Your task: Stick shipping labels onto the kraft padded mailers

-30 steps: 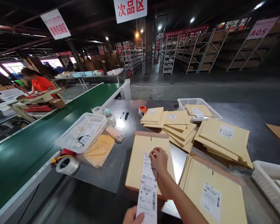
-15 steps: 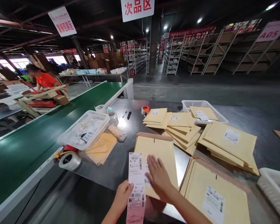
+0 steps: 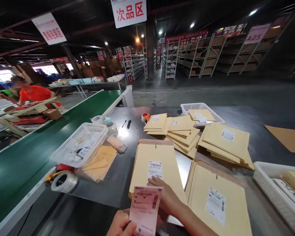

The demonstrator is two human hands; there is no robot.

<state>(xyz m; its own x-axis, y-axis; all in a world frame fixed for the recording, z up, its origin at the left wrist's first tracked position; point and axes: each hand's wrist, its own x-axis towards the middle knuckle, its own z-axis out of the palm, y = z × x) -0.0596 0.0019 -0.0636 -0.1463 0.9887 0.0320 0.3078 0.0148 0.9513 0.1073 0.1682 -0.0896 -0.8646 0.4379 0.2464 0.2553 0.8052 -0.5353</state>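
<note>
My left hand [image 3: 123, 224] is closed on a strip of printed shipping labels [image 3: 145, 208] at the bottom of the view, its thumb on the front of the strip. My right hand [image 3: 166, 196] is just behind the strip, fingers stretched out at the lower edge of a white label [image 3: 155, 169] stuck on a padded envelope [image 3: 141, 155]. The strip covers part of this hand, thumb included. To the right lies another stack of padded envelopes [image 3: 199, 186], the top one bearing a label.
Labelled envelopes [image 3: 223, 144] are piled further back. White baskets stand at the left [image 3: 102, 129], back [image 3: 211, 113] and right [image 3: 263, 183]. Tape rolls [image 3: 64, 183], a bottle [image 3: 110, 126] and a pen [image 3: 129, 124] are around. A green conveyor [image 3: 88, 108] runs left; beyond it is a person [image 3: 36, 94].
My right hand has slid down from the envelope's label, now largely uncovered. The label strip has dropped lower and nearer, in front of the right hand. The view has turned rightward.
</note>
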